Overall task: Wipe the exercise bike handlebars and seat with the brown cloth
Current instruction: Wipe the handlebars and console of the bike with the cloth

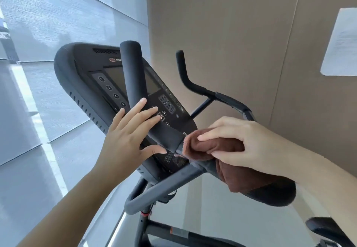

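Brown cloth (218,150) bunched around the near handlebar (173,181), just right of the black foam grip; right hand (249,146) closed over it, fingers and thumb pinching cloth onto the bar. Left hand (127,136) open, fingers spread, palm flat against the upright grip bar (133,80), not curled around it. Console (92,84) sits behind that bar; far handlebar (195,86) untouched beyond. Seat (326,229) cut off at the lower right corner, likely not yet wiped. Risk: loose cloth tail could slip off the bar end, or left fingertips may press console buttons. Underside of the bar hidden; contact there unclear.
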Demonstrator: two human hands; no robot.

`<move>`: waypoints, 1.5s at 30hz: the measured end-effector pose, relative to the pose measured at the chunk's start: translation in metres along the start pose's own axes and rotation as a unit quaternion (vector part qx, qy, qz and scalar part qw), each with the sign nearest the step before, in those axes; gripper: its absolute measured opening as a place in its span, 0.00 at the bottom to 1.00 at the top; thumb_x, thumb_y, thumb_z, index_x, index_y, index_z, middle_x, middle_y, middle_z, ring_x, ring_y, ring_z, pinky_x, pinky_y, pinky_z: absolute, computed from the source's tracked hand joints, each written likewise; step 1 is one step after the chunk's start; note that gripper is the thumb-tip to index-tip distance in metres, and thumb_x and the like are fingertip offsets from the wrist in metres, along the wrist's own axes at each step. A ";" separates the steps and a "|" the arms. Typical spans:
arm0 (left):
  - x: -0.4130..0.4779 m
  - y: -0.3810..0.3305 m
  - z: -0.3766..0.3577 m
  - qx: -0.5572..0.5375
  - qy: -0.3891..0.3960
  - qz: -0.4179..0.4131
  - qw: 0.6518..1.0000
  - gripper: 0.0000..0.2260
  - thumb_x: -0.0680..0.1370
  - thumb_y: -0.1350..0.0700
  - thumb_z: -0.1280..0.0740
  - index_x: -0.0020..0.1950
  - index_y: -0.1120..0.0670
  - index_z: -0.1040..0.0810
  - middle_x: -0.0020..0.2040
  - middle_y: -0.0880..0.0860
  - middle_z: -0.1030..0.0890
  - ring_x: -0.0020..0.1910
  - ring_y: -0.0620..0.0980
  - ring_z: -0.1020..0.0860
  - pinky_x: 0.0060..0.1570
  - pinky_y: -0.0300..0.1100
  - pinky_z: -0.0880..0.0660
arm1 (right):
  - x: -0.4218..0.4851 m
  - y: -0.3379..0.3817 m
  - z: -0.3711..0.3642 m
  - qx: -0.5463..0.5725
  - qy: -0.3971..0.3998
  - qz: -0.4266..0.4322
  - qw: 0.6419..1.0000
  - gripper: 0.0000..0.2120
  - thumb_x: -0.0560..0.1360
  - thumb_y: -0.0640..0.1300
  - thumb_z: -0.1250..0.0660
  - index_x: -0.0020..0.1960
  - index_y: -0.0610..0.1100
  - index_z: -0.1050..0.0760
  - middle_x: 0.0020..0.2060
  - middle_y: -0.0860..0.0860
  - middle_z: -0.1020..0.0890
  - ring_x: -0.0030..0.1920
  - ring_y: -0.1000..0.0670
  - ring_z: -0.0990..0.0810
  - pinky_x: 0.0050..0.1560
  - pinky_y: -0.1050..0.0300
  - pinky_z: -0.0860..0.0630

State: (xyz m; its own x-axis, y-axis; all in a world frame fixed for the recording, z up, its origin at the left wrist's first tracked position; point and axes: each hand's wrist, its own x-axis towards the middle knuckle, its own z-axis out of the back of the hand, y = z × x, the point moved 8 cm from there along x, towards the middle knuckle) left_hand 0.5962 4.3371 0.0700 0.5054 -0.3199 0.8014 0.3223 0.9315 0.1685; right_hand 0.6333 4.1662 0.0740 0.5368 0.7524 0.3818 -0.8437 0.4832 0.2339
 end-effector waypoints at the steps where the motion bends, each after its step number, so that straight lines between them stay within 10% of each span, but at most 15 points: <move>1: -0.001 -0.003 -0.001 -0.006 0.003 0.018 1.000 0.28 0.70 0.38 0.40 0.59 0.58 0.24 0.62 0.53 0.24 0.68 0.53 0.36 0.63 0.58 0.38 | 0.005 0.002 0.003 0.035 -0.021 0.000 0.999 0.13 0.72 0.50 0.34 0.56 0.61 0.25 0.52 0.59 0.24 0.52 0.62 0.27 0.54 0.66 0.31; 4: -0.001 -0.010 0.000 -0.005 0.019 0.055 0.998 0.31 0.71 0.36 0.43 0.59 0.59 0.24 0.62 0.54 0.23 0.67 0.53 0.34 0.61 0.61 0.34 | 0.026 0.008 0.005 0.112 -0.062 -0.013 0.992 0.17 0.71 0.46 0.31 0.58 0.56 0.24 0.53 0.52 0.23 0.55 0.55 0.25 0.60 0.58 0.31; 11: 0.000 -0.028 0.002 -0.009 0.038 0.054 0.998 0.27 0.70 0.40 0.39 0.57 0.60 0.22 0.58 0.56 0.21 0.64 0.56 0.29 0.59 0.56 0.31 | -0.021 -0.022 0.014 0.106 0.051 -0.018 0.993 0.19 0.69 0.45 0.30 0.53 0.66 0.25 0.50 0.62 0.23 0.52 0.64 0.26 0.53 0.73 0.34; 30: -0.006 -0.074 -0.001 -0.004 0.033 0.010 0.999 0.28 0.70 0.40 0.36 0.57 0.62 0.22 0.56 0.58 0.20 0.62 0.60 0.27 0.59 0.58 0.34 | -0.091 -0.028 0.017 0.086 -0.134 -0.117 0.980 0.17 0.69 0.39 0.31 0.50 0.61 0.22 0.48 0.59 0.23 0.49 0.57 0.25 0.51 0.65 0.32; 38: -0.002 -0.129 -0.011 -0.063 0.035 -0.001 0.997 0.21 0.64 0.54 0.23 0.53 0.64 0.21 0.52 0.59 0.18 0.54 0.60 0.21 0.53 0.59 0.27 | -0.113 -0.051 0.025 0.087 -0.176 -0.143 0.970 0.19 0.69 0.39 0.29 0.47 0.64 0.23 0.47 0.57 0.22 0.50 0.58 0.25 0.51 0.67 0.32; 45: -0.005 -0.135 -0.014 -0.028 0.036 0.014 0.999 0.23 0.63 0.54 0.23 0.52 0.66 0.21 0.52 0.61 0.19 0.53 0.61 0.21 0.51 0.54 0.26 | -0.091 -0.046 0.015 0.091 -0.119 -0.086 0.985 0.15 0.70 0.41 0.31 0.52 0.58 0.21 0.48 0.58 0.25 0.48 0.55 0.25 0.51 0.66 0.30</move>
State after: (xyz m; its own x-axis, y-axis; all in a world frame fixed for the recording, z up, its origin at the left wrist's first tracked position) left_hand 0.5612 4.2101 0.0355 0.5701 -0.3075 0.7619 0.3504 0.9297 0.1131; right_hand 0.6234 4.0685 0.0419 0.6723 0.5300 0.5169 -0.7403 0.4891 0.4613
